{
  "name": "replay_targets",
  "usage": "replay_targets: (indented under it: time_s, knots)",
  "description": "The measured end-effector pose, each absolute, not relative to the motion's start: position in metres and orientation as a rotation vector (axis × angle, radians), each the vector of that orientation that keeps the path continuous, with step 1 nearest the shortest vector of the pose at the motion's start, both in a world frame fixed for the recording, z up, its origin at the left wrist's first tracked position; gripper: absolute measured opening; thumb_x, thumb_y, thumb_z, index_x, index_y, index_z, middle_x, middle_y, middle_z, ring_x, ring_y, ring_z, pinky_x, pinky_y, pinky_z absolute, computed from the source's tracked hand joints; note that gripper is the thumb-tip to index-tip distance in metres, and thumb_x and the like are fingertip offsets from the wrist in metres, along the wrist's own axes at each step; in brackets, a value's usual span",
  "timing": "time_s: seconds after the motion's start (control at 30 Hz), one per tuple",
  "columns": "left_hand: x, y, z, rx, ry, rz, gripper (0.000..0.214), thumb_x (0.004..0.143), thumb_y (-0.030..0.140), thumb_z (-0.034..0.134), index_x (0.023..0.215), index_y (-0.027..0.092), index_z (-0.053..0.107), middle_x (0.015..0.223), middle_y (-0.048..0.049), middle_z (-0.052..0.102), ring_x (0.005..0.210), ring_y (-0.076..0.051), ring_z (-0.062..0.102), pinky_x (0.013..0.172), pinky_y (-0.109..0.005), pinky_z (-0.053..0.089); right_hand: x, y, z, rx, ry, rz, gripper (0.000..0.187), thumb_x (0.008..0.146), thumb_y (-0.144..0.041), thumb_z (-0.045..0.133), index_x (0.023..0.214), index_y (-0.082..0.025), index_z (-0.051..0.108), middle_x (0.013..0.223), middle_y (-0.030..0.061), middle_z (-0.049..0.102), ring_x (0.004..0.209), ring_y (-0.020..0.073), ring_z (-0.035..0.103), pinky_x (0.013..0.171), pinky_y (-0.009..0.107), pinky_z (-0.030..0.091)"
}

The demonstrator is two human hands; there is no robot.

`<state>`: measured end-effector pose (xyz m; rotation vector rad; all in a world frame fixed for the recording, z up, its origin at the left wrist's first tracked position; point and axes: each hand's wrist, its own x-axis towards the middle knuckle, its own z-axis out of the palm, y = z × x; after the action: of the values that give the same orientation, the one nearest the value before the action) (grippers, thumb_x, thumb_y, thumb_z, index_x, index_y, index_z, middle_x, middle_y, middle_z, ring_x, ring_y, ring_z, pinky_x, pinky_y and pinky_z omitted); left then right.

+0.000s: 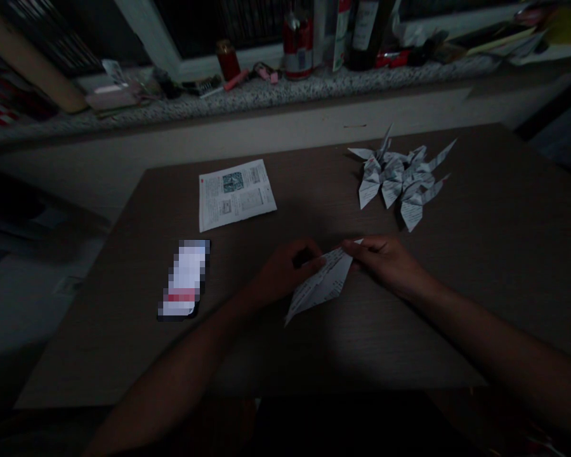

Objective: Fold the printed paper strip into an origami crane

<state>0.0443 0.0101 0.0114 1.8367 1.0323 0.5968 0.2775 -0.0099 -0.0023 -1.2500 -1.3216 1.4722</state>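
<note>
Between my two hands is a folded piece of printed paper [324,283], kite-shaped, with one long point toward me on the left. My left hand [292,270] pinches its upper left edge, thumb on top and fingers curled behind. At the upper right tip, my right hand [383,260] grips the paper between thumb and fingers. The paper is held a little above the brown table [409,343]. Beyond my right hand stand several folded paper cranes [402,178] of the same printed paper, bunched together.
A printed sheet [238,195] lies flat at the table's back left. Closer to me on the left is a phone [184,279] with a lit, blurred screen. Behind the table, a speckled stone sill [247,95] holds a red can [298,47], a jar [228,61], a dark bottle [365,32] and clutter.
</note>
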Motion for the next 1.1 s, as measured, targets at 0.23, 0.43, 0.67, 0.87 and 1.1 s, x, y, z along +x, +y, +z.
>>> replay_targets:
  time_s: [0.23, 0.43, 0.67, 0.87, 1.1]
  knots:
    - [0.0402, 0.0135, 0.0084, 1.768, 0.98, 0.578, 0.029, 0.095, 0.047, 0.065, 0.093, 0.018, 0.068, 0.089, -0.0023, 0.069, 0.079, -0.016, 0.062, 0.07, -0.026, 0.048, 0.2812, -0.009, -0.0042, -1.149, -1.21, 1.677, 0.051, 0.092, -0.068, 0.062, 0.095, -0.021, 0.083, 0.095, 0.0093, 0.082, 0.087, 0.0235, 0.076, 0.083, 0.037, 0.06]
    - [0.0409, 0.0134, 0.0093, 1.785, 1.031, 0.576, 0.027, 0.094, 0.045, 0.067, 0.091, 0.018, 0.069, 0.087, -0.0015, 0.069, 0.078, -0.015, 0.061, 0.071, -0.027, 0.048, 0.2821, -0.007, 0.001, -1.207, -1.409, 1.54, 0.045, 0.088, -0.066, 0.07, 0.091, -0.022, 0.081, 0.086, 0.0068, 0.08, 0.079, 0.0219, 0.074, 0.076, 0.036, 0.06]
    - [0.043, 0.0104, 0.0145, 1.794, 0.98, 0.584, 0.021, 0.094, 0.039, 0.066, 0.087, 0.018, 0.066, 0.084, -0.0002, 0.066, 0.077, -0.014, 0.06, 0.071, -0.027, 0.047, 0.2775, -0.0079, 0.0045, -1.257, -1.571, 1.367, 0.029, 0.082, -0.051, 0.079, 0.087, -0.023, 0.08, 0.081, 0.0033, 0.078, 0.07, 0.0195, 0.07, 0.066, 0.032, 0.055]
    - [0.0463, 0.0075, 0.0153, 1.794, 0.963, 0.574, 0.022, 0.094, 0.041, 0.065, 0.091, 0.019, 0.067, 0.088, -0.0007, 0.068, 0.081, -0.016, 0.062, 0.076, -0.028, 0.048, 0.274, -0.0089, 0.0018, -1.25, -1.589, 1.326, 0.027, 0.084, -0.052, 0.077, 0.084, -0.025, 0.08, 0.082, 0.0032, 0.079, 0.074, 0.0209, 0.071, 0.07, 0.034, 0.055]
    - [0.0477, 0.0087, 0.0115, 1.799, 1.004, 0.569, 0.025, 0.095, 0.043, 0.065, 0.093, 0.019, 0.069, 0.089, -0.0011, 0.069, 0.082, -0.016, 0.062, 0.075, -0.028, 0.047, 0.2747, -0.0082, 0.0026, -1.303, -1.614, 1.27, 0.03, 0.084, -0.055, 0.075, 0.083, -0.025, 0.08, 0.078, 0.0031, 0.078, 0.068, 0.0203, 0.068, 0.063, 0.033, 0.052]
